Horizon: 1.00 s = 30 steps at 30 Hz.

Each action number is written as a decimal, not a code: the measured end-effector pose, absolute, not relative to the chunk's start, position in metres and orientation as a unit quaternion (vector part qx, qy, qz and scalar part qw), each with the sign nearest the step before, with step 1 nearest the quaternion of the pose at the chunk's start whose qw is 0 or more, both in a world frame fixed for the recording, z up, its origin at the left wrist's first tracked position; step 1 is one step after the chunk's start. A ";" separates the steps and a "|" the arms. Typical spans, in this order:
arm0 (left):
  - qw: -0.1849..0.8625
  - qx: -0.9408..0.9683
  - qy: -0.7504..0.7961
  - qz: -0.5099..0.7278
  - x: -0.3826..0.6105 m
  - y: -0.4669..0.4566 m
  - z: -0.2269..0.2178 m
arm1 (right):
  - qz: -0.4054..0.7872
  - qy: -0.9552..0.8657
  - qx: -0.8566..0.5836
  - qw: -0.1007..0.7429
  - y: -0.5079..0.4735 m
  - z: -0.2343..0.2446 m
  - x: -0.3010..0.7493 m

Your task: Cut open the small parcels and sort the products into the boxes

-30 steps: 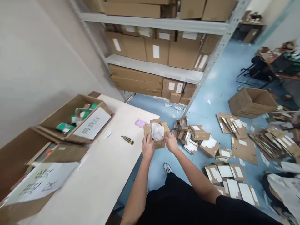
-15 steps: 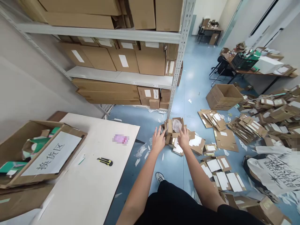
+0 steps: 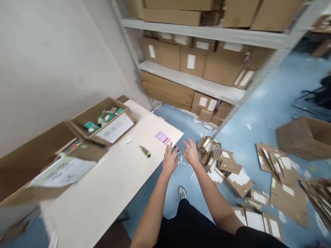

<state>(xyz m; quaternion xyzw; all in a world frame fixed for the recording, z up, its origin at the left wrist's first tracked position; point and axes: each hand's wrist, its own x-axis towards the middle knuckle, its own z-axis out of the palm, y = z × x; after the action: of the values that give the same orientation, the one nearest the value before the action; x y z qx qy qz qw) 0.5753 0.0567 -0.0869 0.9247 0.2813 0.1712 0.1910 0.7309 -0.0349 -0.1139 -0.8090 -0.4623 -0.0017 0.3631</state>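
My left hand (image 3: 170, 161) hovers by the right edge of the white table (image 3: 121, 179), fingers spread and nothing in them. Close to its fingertips lies a small pink item (image 3: 163, 137), partly pixelated, on the tabletop. A yellow-and-black box cutter (image 3: 145, 151) rests farther left on the same surface. To the right, my right hand (image 3: 191, 152) is held in the air over the floor with its fingers apart, also holding nothing. Just beyond it sits a heap of opened cardboard boxes (image 3: 231, 164) on the blue floor.
Cardboard bins (image 3: 99, 103) with white paper signs stand on the table's left side. A metal shelf rack (image 3: 181, 77) full of cartons rises ahead. Flattened cardboard (image 3: 289, 196) and a large open carton (image 3: 297, 136) cover floor at the right.
My view has turned left, bringing more of the table and bins into sight. Both hands have moved away from the boxes on the floor toward the table edge, staying empty.
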 end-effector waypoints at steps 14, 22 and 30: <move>0.084 0.733 0.605 0.300 0.233 0.074 -0.052 | 0.095 -0.751 -0.546 0.358 0.102 -0.077 0.421; 0.074 0.544 0.773 0.317 -0.026 -0.030 -0.060 | 0.210 -0.872 -0.359 0.259 0.071 -0.094 0.150; 0.057 0.325 0.892 0.310 -0.190 -0.158 -0.082 | 0.293 -0.922 -0.194 0.161 0.026 -0.097 -0.051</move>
<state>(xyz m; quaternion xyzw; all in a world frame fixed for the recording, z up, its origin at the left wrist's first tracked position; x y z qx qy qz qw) -0.1901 -0.1576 -0.0822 0.3247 0.8916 0.3104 0.0567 -0.0507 0.0263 -0.0969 -0.1944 -0.9224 0.2927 0.1605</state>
